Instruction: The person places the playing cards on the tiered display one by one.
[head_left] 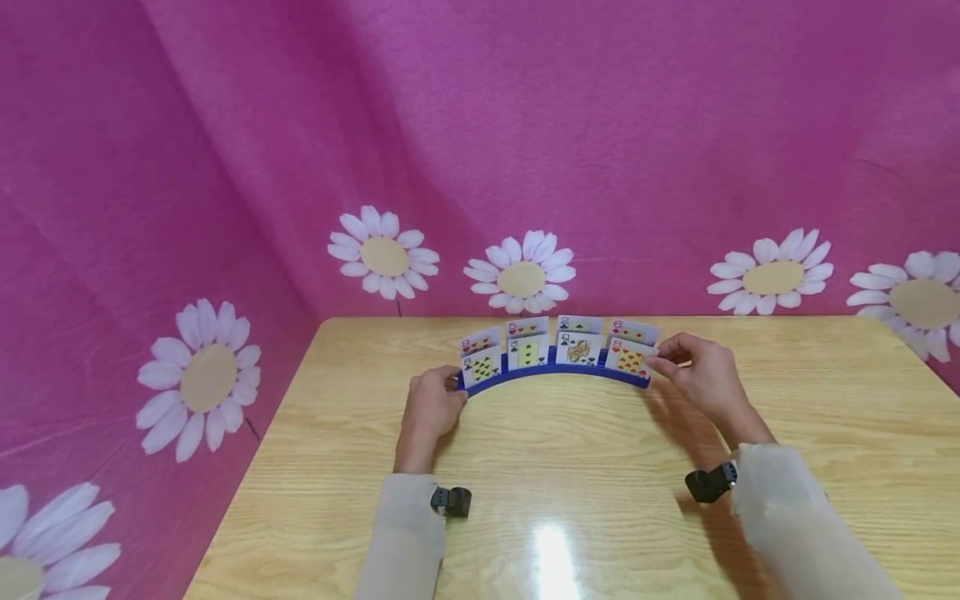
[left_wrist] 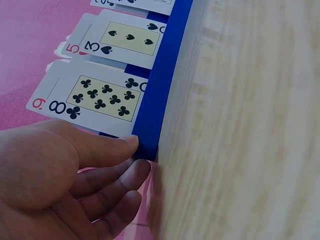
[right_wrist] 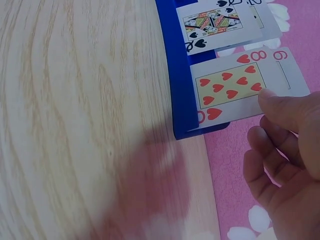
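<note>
A curved blue card holder [head_left: 555, 368] stands on the table with playing cards upright in two rows. My left hand [head_left: 432, 408] grips the holder's left end, thumb on its front in the left wrist view, beside the eight of clubs [left_wrist: 102, 97]. At the other end, my right hand [head_left: 707, 377] pinches the outer edge of the eight of hearts [right_wrist: 227, 87], whose lower edge sits in the holder. Between these cards stand the three of spades [head_left: 528, 352] and the queen of spades [head_left: 577, 349]. Behind are a red five [head_left: 527, 326], a black two [head_left: 579, 323] and a red six [head_left: 633, 331].
The wooden table [head_left: 525, 467] carries the holder near its back edge. A pink cloth [head_left: 600, 125] with white daisies hangs behind and along the left side. Both wrists wear black straps with small devices.
</note>
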